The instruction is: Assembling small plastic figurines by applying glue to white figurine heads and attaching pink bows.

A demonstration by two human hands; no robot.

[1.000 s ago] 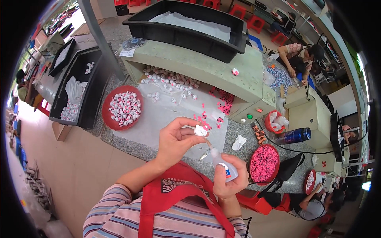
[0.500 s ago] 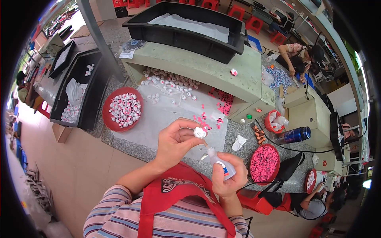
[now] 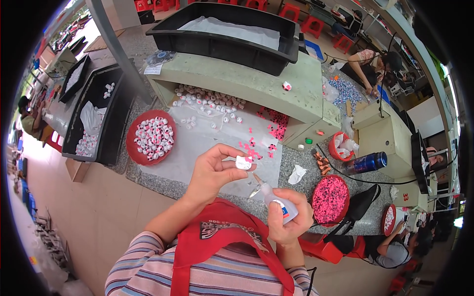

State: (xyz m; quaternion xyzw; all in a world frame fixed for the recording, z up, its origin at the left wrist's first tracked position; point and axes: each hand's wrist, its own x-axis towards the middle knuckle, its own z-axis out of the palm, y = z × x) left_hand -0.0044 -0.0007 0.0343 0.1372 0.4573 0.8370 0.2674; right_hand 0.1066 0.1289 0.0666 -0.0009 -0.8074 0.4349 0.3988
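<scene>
My left hand (image 3: 213,173) pinches a small white rounded piece (image 3: 242,163) between thumb and fingers, with a bit of pink at its right side. In my right hand (image 3: 292,217) is a translucent squeeze bottle (image 3: 280,203) with a thin nozzle and a blue-and-white label. Its nozzle points up and left, close under the white piece; whether they touch I cannot tell. Both hands are above a white sheet (image 3: 197,148) on the speckled table. Beyond the fingers lie scattered small pink pieces (image 3: 271,147).
A red bowl of white-and-pink pieces (image 3: 129,148) stands left; a red bowl of pink-and-black pieces (image 3: 347,209) stands right. A pale green shelf (image 3: 217,74) carries a black tray (image 3: 222,47). A blue bottle (image 3: 368,164), crumpled tissue (image 3: 297,174) and black bag (image 3: 360,204) are at right. Co-workers sit farther off.
The white piece has shifted slightly left and turned in my left fingers. My right hand, with the squeeze bottle, has moved a little to the right. The view has tilted slightly.
</scene>
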